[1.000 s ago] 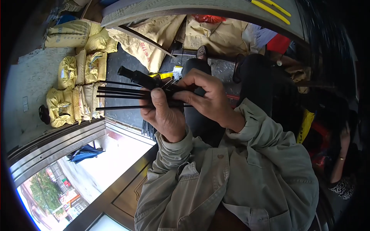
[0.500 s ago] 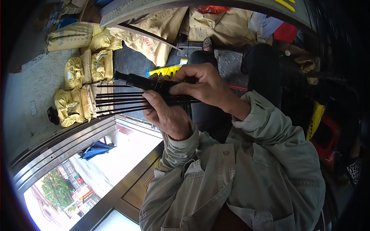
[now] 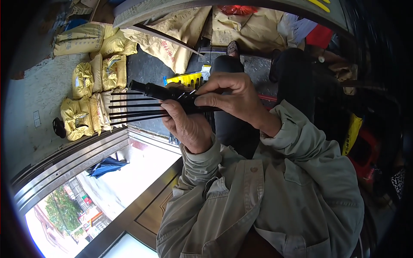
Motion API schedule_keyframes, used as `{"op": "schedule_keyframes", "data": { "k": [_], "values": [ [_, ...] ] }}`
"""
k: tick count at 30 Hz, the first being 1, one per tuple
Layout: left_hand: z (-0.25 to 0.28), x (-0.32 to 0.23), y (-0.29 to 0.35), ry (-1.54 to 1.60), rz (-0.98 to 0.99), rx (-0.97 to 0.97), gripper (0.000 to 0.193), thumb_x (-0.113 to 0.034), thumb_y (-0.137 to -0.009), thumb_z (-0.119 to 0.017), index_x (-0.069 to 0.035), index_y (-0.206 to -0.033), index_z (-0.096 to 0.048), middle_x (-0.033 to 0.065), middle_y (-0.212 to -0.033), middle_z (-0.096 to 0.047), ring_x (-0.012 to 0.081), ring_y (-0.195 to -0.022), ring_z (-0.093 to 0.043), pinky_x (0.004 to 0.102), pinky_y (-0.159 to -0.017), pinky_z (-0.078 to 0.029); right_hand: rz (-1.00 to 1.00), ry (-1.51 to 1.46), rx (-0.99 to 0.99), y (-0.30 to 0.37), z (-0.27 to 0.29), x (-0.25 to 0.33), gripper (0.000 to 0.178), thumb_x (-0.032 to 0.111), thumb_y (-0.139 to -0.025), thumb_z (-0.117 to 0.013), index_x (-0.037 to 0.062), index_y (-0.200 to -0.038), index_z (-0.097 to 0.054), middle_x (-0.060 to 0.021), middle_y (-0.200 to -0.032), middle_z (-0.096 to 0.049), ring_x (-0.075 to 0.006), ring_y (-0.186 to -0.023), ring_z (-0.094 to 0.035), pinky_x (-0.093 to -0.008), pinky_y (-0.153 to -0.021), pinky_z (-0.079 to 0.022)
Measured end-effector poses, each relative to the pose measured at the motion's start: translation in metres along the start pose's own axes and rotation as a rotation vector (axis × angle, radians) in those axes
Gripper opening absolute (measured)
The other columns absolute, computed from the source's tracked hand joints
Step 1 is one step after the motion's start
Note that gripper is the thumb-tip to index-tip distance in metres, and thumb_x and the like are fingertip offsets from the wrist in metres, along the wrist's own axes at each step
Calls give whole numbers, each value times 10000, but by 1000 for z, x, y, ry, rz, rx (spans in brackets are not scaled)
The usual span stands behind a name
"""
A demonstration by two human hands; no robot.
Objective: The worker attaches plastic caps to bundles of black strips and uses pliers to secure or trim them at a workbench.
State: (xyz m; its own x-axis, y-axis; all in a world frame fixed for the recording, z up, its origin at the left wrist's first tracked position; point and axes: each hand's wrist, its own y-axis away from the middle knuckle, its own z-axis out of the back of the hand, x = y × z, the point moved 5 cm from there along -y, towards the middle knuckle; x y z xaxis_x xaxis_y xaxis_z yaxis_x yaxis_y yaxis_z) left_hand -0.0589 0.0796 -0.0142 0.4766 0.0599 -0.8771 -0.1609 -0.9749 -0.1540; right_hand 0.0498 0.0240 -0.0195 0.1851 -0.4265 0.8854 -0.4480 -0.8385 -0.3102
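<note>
A black umbrella frame lies across my two hands, its tube pointing left and several thin black ribs fanning out below it. My left hand grips the frame from the near side, thumb pressed on top of the ribs. Over the hub, my right hand pinches with thumb and forefinger beside a small shiny sliver. What lies between those fingertips is too small to make out. Part of the hub is hidden under the fingers.
Beyond my hands is a yellow holder with black pieces. Yellow wrapped sacks stand along the left wall, and brown sacks lie ahead under a bench edge. My dark-trousered legs are below. A doorway shows a blue umbrella outside.
Both hands and the frame have shifted slightly to the right. The ribs have moved a little, and the shiny sliver at the hub shows more clearly.
</note>
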Motion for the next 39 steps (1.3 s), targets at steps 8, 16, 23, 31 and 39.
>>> {"op": "schedule_keyframes", "data": {
  "k": [8, 16, 23, 31, 39],
  "values": [
    [0, 4, 2, 47, 67, -1, 423, -362, -862, -518, 22, -1040, -508, 91, -910, -564, 146, -819, -526, 259, -744, -430, 211, 271, -91, 2, -5, 7, 139, 63, -699, -696, -10, -775, -606, -61, -695, -585, -104, -607, -549, -228, -523, -416],
    [-7, 2, 2, -95, -38, 19, 474, -425, -866, -483, 23, -1021, -498, 80, -877, -538, 150, -792, -509, 257, -708, -421, 38, 157, -14, -3, -1, -3, 131, 69, -720, -680, -17, -783, -605, -61, -692, -586, -99, -616, -550, -216, -538, -417],
    [-25, 1, 4, -171, -142, 130, 544, -524, -863, -397, 9, -964, -446, 80, -839, -459, 146, -765, -456, 264, -706, -386, -111, 91, 29, 1, 1, 2, 138, 90, -724, -684, -13, -771, -605, -50, -707, -586, -78, -622, -540, -207, -537, -410],
    [-31, -4, 3, -291, -139, 281, 573, -571, -859, -330, -6, -879, -419, 76, -829, -424, 152, -765, -417, 284, -700, -357, 252, 354, -61, 6, 2, 17, 129, 45, -687, -699, 15, -737, -585, -61, -805, -558, -95, -742, -525, -236, -628, -414],
    [-29, -4, 3, -240, -142, 301, 565, -570, -858, -335, -10, -845, -405, 74, -813, -402, 157, -751, -405, 291, -708, -349, -150, -232, -35, 7, -2, -11, 204, 14, -644, -719, 25, -766, -556, -64, -966, -461, -109, -858, -470, -254, -745, -386]
  ]
}}
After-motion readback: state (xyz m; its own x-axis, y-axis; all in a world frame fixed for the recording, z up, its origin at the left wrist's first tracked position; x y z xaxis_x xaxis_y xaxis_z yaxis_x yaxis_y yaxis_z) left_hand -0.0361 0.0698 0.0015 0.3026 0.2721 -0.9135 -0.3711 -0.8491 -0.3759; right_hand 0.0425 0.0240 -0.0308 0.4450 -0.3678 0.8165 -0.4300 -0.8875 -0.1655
